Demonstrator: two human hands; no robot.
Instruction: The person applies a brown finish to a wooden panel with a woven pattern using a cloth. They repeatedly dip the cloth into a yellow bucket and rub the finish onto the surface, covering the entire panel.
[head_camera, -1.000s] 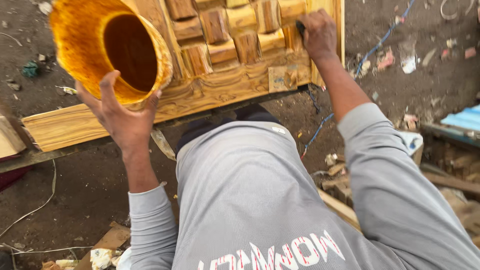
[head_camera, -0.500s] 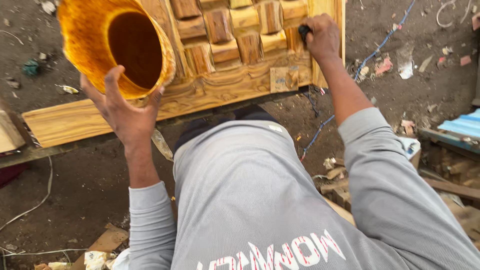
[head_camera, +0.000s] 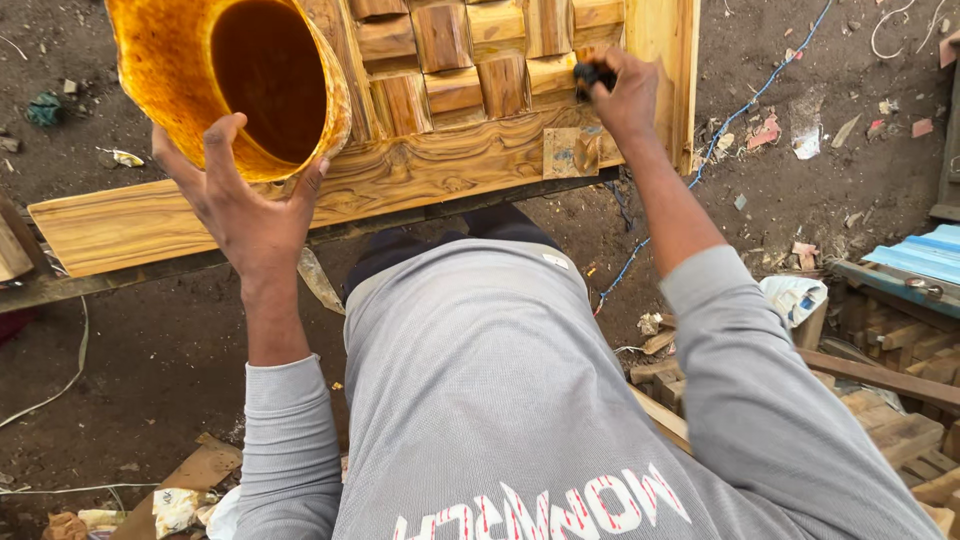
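My left hand (head_camera: 248, 205) grips the near rim of an orange-stained plastic container (head_camera: 180, 70) holding dark brown liquid (head_camera: 262, 75), tilted toward me. My right hand (head_camera: 625, 95) is closed around a small dark applicator (head_camera: 590, 75), pressed against a wooden panel (head_camera: 440, 170). The panel has raised square blocks (head_camera: 440, 35) in rows and a glossy, wet-looking finish. It lies on a plank (head_camera: 110, 225) across dark supports. My grey long-sleeved shirt (head_camera: 500, 380) fills the lower part of the view.
Dirt ground (head_camera: 150, 340) surrounds the work, littered with scraps and a blue wire (head_camera: 740, 105). Wood offcuts (head_camera: 890, 400) and a blue corrugated sheet (head_camera: 925, 255) lie at the right. A white cord (head_camera: 60, 385) and debris sit at lower left.
My right hand with the applicator has shifted slightly left and down on the block rows. The container in my left hand has moved a little to the right.
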